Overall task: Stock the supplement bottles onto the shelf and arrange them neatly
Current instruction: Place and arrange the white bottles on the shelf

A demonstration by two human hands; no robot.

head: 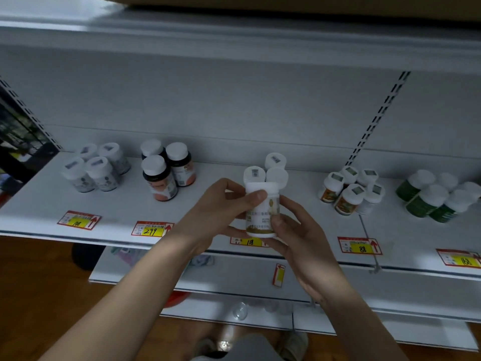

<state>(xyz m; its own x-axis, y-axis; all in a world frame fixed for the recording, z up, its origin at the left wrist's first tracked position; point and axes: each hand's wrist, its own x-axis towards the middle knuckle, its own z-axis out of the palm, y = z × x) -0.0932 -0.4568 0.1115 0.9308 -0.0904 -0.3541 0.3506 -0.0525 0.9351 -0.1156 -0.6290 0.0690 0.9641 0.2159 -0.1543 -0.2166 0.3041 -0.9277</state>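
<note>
A white supplement bottle (262, 214) with a white cap and a gold band at its base is held upright in front of the white shelf (208, 214), above the "118" price tag (249, 241). My left hand (221, 207) grips its left side, thumb near the cap. My right hand (299, 238) grips its right side and bottom, thumb on the label. Right behind it stand three matching white-capped bottles (273, 169).
Other groups on the shelf: grey-labelled bottles (96, 170) at left, dark bottles with orange labels (166, 170), small orange-labelled bottles (351, 190), green bottles (432, 196) at right. Price tags line the front edge. Lower shelves and a wooden floor lie below.
</note>
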